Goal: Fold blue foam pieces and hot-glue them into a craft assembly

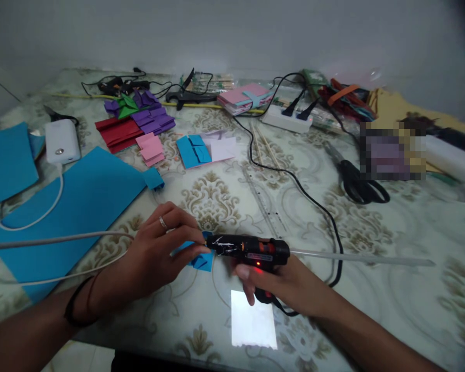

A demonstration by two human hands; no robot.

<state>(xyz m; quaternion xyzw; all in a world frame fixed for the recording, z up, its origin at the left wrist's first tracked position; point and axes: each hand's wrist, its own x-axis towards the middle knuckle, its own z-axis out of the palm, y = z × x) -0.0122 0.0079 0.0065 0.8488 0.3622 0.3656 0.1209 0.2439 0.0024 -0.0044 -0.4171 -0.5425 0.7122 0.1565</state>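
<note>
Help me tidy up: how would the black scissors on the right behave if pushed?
Lying flat, the scissors will probably slide rather than roll or tip. The tabletop seems to mirror a bright patch, so it may be slippery. Their blades look like metal, so should stay stiff.

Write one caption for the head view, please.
The right hand holds a black glue gun, its nozzle close to the left hand and blue paper.

Blue piece (204, 263): partly hidden by left grip (165, 245) and glue gun (232, 246). Gun handle (264, 296): mostly covered by right grip (281, 281). Gun label (260, 257): too small to read. Ruler (264, 204) scale: blurred, unreadable. Pixelated patch (393, 154): contents obscured. Left blue sheet (8, 163) and grey cable (62, 239): cut off by left edge. White bar (451, 159): cut off by right edge.
</note>
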